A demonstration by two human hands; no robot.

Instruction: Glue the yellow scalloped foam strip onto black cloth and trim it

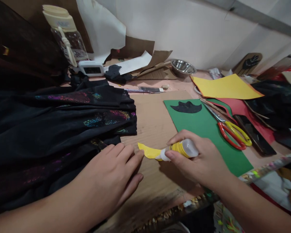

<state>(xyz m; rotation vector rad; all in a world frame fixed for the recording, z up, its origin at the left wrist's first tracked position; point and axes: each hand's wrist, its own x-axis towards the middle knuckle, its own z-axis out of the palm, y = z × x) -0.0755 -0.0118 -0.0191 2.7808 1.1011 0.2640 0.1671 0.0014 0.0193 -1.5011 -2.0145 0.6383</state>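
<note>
My right hand (196,160) is closed round a small glue bottle (181,149) with a yellow label, its nozzle pressed on a small yellow paper cutout (147,151). The cutout lies on brown cardboard (152,126). My left hand (113,171) lies flat with fingers stretched out, its fingertips at the left tip of the cutout. To the right lies a green sheet (208,129) with a black cutout shape (186,107) on its far end.
Black sparkly fabric (50,129) covers the left. Red-and-yellow scissors (230,129), a phone (254,134), yellow paper (225,86) and red paper lie right. A steel bowl (183,67), a plastic jar (68,35), a small white device (91,68) and cardboard scraps stand by the wall.
</note>
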